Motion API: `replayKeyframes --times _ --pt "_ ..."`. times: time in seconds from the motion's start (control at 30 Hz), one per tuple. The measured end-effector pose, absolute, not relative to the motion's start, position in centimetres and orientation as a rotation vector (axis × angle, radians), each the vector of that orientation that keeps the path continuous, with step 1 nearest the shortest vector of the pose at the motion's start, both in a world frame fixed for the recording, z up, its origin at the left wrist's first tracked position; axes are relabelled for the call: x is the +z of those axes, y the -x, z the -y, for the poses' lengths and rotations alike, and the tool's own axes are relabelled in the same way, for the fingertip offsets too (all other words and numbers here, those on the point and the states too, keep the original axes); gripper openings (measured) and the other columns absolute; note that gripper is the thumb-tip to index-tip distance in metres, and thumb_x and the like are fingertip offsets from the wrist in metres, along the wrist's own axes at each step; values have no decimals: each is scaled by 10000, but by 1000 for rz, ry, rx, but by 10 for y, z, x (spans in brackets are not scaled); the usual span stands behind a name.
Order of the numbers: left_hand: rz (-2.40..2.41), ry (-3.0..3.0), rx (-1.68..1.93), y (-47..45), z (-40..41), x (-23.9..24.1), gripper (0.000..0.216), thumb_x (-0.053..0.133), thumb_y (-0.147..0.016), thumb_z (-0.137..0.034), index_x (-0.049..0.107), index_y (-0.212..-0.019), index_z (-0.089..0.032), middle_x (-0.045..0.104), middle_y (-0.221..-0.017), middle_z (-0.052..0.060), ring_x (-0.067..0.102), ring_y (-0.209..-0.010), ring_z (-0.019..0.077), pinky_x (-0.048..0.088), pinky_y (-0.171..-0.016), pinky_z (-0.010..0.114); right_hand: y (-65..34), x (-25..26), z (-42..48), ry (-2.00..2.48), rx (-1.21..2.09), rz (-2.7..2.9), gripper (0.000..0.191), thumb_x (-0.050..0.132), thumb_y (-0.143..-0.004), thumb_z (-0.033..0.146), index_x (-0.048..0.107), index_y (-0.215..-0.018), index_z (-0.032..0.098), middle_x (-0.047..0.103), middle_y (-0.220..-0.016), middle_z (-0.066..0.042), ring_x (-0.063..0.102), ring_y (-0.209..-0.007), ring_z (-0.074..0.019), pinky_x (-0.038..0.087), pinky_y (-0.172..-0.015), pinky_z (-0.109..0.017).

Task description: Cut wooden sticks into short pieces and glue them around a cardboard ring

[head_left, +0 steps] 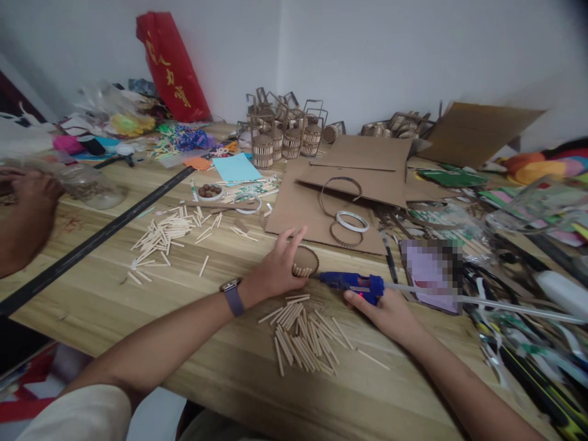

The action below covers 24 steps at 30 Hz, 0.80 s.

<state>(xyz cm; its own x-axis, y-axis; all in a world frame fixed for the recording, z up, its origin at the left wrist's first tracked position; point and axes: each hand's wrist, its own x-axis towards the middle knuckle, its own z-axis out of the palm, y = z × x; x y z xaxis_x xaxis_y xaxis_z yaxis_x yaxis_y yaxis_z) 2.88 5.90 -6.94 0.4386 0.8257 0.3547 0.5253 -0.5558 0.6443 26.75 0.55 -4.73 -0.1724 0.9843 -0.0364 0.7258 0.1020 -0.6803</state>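
Note:
My left hand (278, 266) grips a small round cardboard piece (307, 258) by its edge, thumb in front and fingers behind. Short wooden sticks stand in a row along its near side. In my right hand (386, 312) is a blue hot glue gun (353, 285), a small red light showing on it and a long clear glue stick trailing out of its back. The gun's nozzle points left, close to the cardboard piece; whether they touch I cannot tell. Just below lies a loose pile of short wooden sticks (307, 337).
Another stick pile (168, 236) lies left, near a bowl of brown balls (210, 192). Cardboard sheets (294, 202) carry a white tape roll (351, 222). Finished-looking miniature baskets (291, 142) stand behind. Pliers (528, 380) and scraps crowd the right. A co-worker's hand (34, 190) is at far left.

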Motion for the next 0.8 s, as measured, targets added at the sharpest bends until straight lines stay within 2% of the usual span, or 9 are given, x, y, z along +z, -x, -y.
replayKeyframes --times 0.33,0.63,0.8 --pt "-1145 -2258 901 -29 -60 -70 1060 719 -640 -187 89 -1490 -235 206 -1466 143 292 -1361 305 298 -1121 451 -264 -45 -4 1709 750 1973 385 501 -741 548 731 -774 241 753 -759 -50 688 -725 -276 537 -680 -365" --pt "-1156 -2262 889 -29 -59 -68 1054 720 -641 -192 95 -1489 -217 216 -1459 152 272 -1372 300 291 -1125 449 -266 -51 -3 1719 724 1997 378 504 -769 542 739 -818 250 767 -810 -50 698 -784 -291 537 -693 -362" --pt "-1158 -2261 892 -29 -59 -69 1055 716 -642 -183 91 -1489 -243 217 -1464 141 283 -1367 300 290 -1123 459 -265 -50 -3 1738 707 1999 386 498 -760 557 734 -776 252 763 -764 -47 700 -747 -287 538 -660 -356"
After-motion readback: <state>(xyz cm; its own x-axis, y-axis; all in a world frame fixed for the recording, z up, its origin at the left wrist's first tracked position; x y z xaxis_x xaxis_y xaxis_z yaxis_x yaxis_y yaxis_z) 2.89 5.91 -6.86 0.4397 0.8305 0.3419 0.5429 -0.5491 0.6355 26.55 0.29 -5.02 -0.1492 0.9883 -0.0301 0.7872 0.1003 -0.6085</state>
